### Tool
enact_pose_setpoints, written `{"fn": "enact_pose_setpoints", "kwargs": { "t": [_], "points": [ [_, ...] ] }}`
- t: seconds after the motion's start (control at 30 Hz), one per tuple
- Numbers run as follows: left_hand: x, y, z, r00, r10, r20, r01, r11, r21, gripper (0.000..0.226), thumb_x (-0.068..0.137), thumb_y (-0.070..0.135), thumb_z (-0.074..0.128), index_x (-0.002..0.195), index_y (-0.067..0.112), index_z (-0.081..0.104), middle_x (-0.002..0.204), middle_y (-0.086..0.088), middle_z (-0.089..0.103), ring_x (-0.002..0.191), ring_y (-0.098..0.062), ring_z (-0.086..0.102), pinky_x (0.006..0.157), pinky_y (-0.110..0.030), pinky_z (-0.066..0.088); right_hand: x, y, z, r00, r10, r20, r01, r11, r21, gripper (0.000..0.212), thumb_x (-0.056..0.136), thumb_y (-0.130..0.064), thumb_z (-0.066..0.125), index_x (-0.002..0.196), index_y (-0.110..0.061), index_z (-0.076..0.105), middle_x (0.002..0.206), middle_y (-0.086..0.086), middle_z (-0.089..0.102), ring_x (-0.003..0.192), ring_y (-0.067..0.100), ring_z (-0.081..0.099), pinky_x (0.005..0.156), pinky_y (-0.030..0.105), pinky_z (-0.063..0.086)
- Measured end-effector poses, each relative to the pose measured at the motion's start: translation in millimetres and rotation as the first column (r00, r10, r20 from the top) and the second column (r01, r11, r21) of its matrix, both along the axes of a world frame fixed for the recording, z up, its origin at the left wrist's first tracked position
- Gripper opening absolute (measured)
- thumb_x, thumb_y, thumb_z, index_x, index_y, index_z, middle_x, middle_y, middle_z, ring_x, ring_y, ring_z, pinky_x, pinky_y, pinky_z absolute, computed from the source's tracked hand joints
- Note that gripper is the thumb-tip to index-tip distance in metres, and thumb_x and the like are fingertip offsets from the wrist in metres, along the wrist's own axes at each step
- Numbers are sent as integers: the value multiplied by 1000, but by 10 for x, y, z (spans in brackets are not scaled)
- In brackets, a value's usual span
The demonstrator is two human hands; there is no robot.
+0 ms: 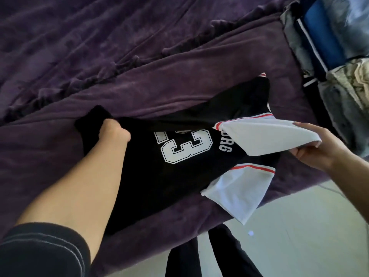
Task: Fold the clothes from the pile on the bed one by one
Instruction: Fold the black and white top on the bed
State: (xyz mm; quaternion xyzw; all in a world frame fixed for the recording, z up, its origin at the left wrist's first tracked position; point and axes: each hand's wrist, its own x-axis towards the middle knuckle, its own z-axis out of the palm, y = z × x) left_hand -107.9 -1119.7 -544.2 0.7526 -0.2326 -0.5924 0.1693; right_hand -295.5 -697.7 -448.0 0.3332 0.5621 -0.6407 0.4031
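A black jersey shirt (155,176) with white numbers, white sleeves and red stripes lies stretched across the purple bed cover (79,56). My left hand (113,130) grips the shirt's black hem at the left, fingers curled into the cloth. My right hand (317,148) holds the upper white sleeve (259,136) at the right, lifted a little off the bed. The other white sleeve (237,192) hangs over the bed's edge.
Folded clothes (329,37), blue, grey and beige, are stacked at the far right of the bed. The pale floor (299,236) shows below the bed's edge, with my dark trouser legs (199,256) standing on it.
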Motion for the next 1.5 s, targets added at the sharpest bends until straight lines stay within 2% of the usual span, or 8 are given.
{"fn": "enact_pose_setpoints", "kwargs": {
  "t": [0.1, 0.33, 0.53, 0.7, 0.9, 1.17, 1.33, 1.5],
  "points": [
    [376, 182, 192, 987, 162, 10, -162, 982, 95, 38, 94, 9, 36, 127, 17, 54, 130, -7, 51, 111, -32, 55, 94, -50, 48, 82, 79, 47, 999, -6, 33, 7, 1000, -23, 5, 80, -17, 61, 81, -15, 56, 40, -11, 45, 44, 5, 39, 68, 10, 45],
    [1339, 1209, 570, 947, 307, 97, -320, 932, 173, 40, 96, 11, 39, 133, 23, 50, 134, -7, 49, 118, -33, 52, 99, -49, 46, 276, 566, 55, 972, 112, 209, -165, 953, 255, 12, 89, -5, 52, 78, -10, 52, 49, 0, 39, 27, 3, 32, 33, 15, 38],
    [1749, 1856, 300, 777, -104, 621, 108, 994, 31, 51, 84, 12, 57, 134, 12, 43, 140, -17, 41, 124, -40, 44, 102, -46, 40, 559, 757, -266, 701, 667, 252, -661, 475, 581, 25, 86, -14, 67, 103, 4, 65, 74, 14, 65, 53, 23, 58, 49, 24, 44],
    [1403, 2520, 267, 324, -676, 662, 929, 360, -86, 25, 79, 7, 61, 102, 14, 69, 109, -14, 58, 104, -35, 55, 83, -38, 46, 670, 505, -337, 795, 581, 174, -574, 628, 526, 39, 78, -12, 79, 108, 3, 59, 95, 13, 58, 81, 30, 57, 38, 24, 48],
    [885, 3041, 186, -350, -841, 412, 936, -297, 189, 45, 88, 24, 54, 132, 24, 49, 129, -5, 44, 119, -27, 44, 98, -40, 40, 531, 130, -87, 934, 314, 170, -338, 931, 138, 19, 82, -6, 73, 97, -3, 62, 94, 13, 64, 72, 22, 66, 51, 24, 54],
    [1211, 2829, 109, -418, -646, 639, 908, -307, 284, 46, 90, 25, 51, 135, 22, 42, 141, -3, 39, 125, -27, 38, 97, -38, 36, 273, -564, -145, 953, 300, -38, -300, 954, 7, 22, 96, -13, 55, 117, -9, 56, 106, 9, 69, 83, 21, 73, 63, 29, 58],
    [1342, 2371, 22, -609, -520, 598, 793, -410, 450, 73, 85, 21, 56, 149, 23, 20, 141, -2, 46, 142, -30, 17, 113, -50, 12, 665, -337, -545, 374, 918, -133, -714, 376, 590, 15, 85, -8, 63, 99, -13, 66, 80, 3, 63, 74, 25, 62, 55, 26, 46],
    [1554, 2145, 95, -719, -467, 515, 685, -350, 639, 33, 84, 13, 53, 112, 27, 60, 113, 1, 63, 124, -25, 40, 113, -53, 15, 1160, -379, -696, -352, 936, -17, -543, -189, 818, 43, 90, -24, 59, 133, -19, 50, 133, 5, 53, 121, 26, 49, 89, 36, 47]
  ]
}}
